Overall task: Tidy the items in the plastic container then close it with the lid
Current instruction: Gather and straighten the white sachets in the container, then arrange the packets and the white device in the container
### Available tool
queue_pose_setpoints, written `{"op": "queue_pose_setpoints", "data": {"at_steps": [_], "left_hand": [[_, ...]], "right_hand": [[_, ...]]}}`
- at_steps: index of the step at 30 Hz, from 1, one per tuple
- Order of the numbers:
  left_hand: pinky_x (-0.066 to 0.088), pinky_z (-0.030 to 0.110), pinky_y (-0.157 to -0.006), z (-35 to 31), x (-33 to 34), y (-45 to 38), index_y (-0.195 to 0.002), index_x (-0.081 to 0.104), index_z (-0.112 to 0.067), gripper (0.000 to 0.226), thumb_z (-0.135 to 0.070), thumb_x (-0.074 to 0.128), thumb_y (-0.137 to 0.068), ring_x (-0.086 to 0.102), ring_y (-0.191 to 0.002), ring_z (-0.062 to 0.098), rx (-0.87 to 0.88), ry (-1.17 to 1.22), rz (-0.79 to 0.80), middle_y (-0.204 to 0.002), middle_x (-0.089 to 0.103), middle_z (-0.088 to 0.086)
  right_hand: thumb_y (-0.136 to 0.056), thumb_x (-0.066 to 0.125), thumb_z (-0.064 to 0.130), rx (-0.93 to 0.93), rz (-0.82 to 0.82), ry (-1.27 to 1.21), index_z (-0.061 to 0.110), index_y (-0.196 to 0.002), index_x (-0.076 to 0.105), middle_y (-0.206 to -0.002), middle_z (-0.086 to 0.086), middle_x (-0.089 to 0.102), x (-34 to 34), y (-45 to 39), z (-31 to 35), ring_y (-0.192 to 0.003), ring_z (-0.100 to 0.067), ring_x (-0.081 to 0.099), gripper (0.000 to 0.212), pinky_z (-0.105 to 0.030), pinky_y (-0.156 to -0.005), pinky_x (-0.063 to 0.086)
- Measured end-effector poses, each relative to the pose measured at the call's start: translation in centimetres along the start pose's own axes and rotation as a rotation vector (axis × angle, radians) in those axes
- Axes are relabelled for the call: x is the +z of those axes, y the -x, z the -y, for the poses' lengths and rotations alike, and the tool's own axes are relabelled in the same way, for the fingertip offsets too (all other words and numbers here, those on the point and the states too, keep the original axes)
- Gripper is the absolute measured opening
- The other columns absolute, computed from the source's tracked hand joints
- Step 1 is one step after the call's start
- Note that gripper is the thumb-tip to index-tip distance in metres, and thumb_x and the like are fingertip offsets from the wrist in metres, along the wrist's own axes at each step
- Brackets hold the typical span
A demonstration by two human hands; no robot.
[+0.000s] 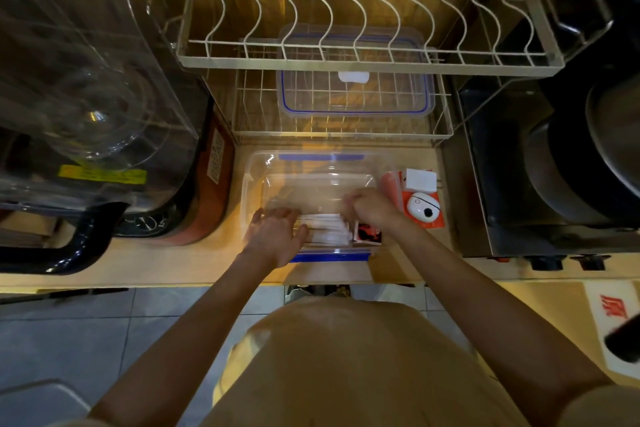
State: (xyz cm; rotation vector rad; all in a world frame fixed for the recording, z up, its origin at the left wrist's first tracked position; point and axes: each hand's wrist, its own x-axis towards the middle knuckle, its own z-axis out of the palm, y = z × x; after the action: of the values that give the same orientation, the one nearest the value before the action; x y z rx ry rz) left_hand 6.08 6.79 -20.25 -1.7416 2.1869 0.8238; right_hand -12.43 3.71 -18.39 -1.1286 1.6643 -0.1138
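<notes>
Both hands reach into the clear plastic container [254, 180] on the bench [214, 253]. The left hand [277, 236], its grip spread flat, rests on a stack of white packets [329, 230] at the container's near end. The right hand [372, 208] curls beside them; what its grip pinches is blurred. Farther back, the lid [356, 94] lies on the wire rack [440, 121].

Both hands low, close together: left [277, 234] spread, right [369, 208] curled.

One clear container [256, 180], one lid [356, 94], two hands, two wire racks.
</notes>
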Motion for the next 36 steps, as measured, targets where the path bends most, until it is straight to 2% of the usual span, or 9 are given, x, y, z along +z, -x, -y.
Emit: {"op": "queue_pose_setpoints", "data": {"at_steps": [2,5,8,13,21,24,26,32,36], "left_hand": [[0.014,0.044,-0.116,0.1,0.2,-0.1,-0.137,0.036,-0.024,0.046,-0.041,0.028,-0.095,0.032,-0.137,0.021,0.004,0.001,0.01,-0.145,0.042,0.003],[0.014,0.044,-0.116,0.3,0.2,-0.2,-0.138,0.035,-0.024,0.047,-0.042,0.027,-0.095,0.031,-0.138,0.021,0.011,-0.005,0.017,-0.146,0.041,0.003],[0.015,0.043,-0.116,0.1,0.1,-0.1,-0.137,0.037,-0.024,0.046,-0.041,0.028,-0.096,0.032,-0.137,0.021,0.018,-0.007,0.007,-0.146,0.041,0.003],[0.016,0.044,-0.115,-0.1,-0.2,0.0,-0.137,0.038,-0.023,0.045,-0.04,0.029,-0.096,0.034,-0.136,0.023,0.003,0.004,0.01,-0.146,0.041,0.004],[0.02,0.045,-0.113,-0.1,-0.2,0.2,-0.133,0.042,-0.024,0.043,-0.039,0.031,-0.095,0.039,-0.133,0.024,0.003,0.016,-0.019,-0.142,0.046,0.005],[0.018,0.046,-0.115,-0.1,-0.1,0.2,-0.135,0.039,-0.025,0.044,-0.039,0.032,-0.095,0.036,-0.135,0.023,0.015,0.012,-0.018,-0.144,0.044,0.004],[0.017,0.046,-0.115,-0.1,-0.2,0.2,-0.136,0.038,-0.024,0.044,-0.039,0.031,-0.095,0.034,-0.136,0.022,0.018,0.013,-0.015,-0.145,0.042,0.003],[0.013,0.046,-0.117,0.0,-0.5,0.1,-0.141,0.03,-0.02,0.05,-0.04,0.032,-0.095,0.026,-0.14,0.022,0.024,-0.025,0.05,-0.15,0.034,0.004],[0.022,0.043,-0.113,-1.1,-1.5,-0.7,-0.138,0.032,-0.017,0.052,-0.037,0.044,-0.092,0.033,-0.135,0.024,0.097,-0.135,0.064,-0.146,0.038,0.008]], "right_hand": [[-0.095,0.041,0.016,0.164,0.051,-0.168,-0.002,-0.092,0.062,-0.099,-0.02,0.062,-0.7,0.4,0.1,-0.092,-0.03,0.06,0.027,-0.034,-0.081,0.049],[-0.097,0.031,0.047,0.342,0.154,-0.357,-0.002,-0.118,0.055,-0.111,-0.023,0.059,-1.1,0.6,-0.4,-0.093,-0.031,0.06,0.058,-0.037,-0.087,0.05],[-0.095,0.028,0.055,0.418,0.185,-0.451,-0.007,-0.123,0.05,-0.116,-0.029,0.058,-0.4,0.7,0.1,-0.11,-0.04,0.058,0.072,-0.042,-0.099,0.047],[-0.095,0.024,0.055,0.425,0.155,-0.357,-0.003,-0.131,0.042,-0.131,-0.027,0.05,0.8,0.7,0.7,-0.12,-0.037,0.052,0.07,-0.04,-0.1,0.043],[-0.097,0.031,0.047,0.424,0.172,-0.523,-0.003,-0.132,0.041,-0.121,-0.023,0.052,1.2,1.1,0.9,-0.098,-0.031,0.057,0.062,-0.032,-0.085,0.048],[-0.096,0.034,0.043,0.454,0.142,-0.55,-0.003,-0.136,0.042,-0.139,-0.025,0.048,0.5,1.3,0.8,-0.126,-0.04,0.048,0.061,-0.036,-0.106,0.043],[-0.096,0.037,0.044,0.449,0.145,-0.564,-0.009,-0.131,0.044,-0.139,-0.027,0.046,0.4,1.4,0.7,-0.127,-0.038,0.047,0.064,-0.036,-0.102,0.043],[-0.098,0.039,0.036,0.273,0.127,-0.334,-0.001,-0.116,0.057,-0.125,-0.021,0.06,-1.8,2.2,0.6,-0.108,-0.03,0.059,0.045,-0.036,-0.098,0.047],[-0.097,0.045,0.02,0.048,-0.035,-0.254,0.007,-0.115,0.06,-0.111,-0.01,0.063,-4.3,3.7,-0.1,-0.102,-0.024,0.062,0.027,-0.035,-0.089,0.05]]}}
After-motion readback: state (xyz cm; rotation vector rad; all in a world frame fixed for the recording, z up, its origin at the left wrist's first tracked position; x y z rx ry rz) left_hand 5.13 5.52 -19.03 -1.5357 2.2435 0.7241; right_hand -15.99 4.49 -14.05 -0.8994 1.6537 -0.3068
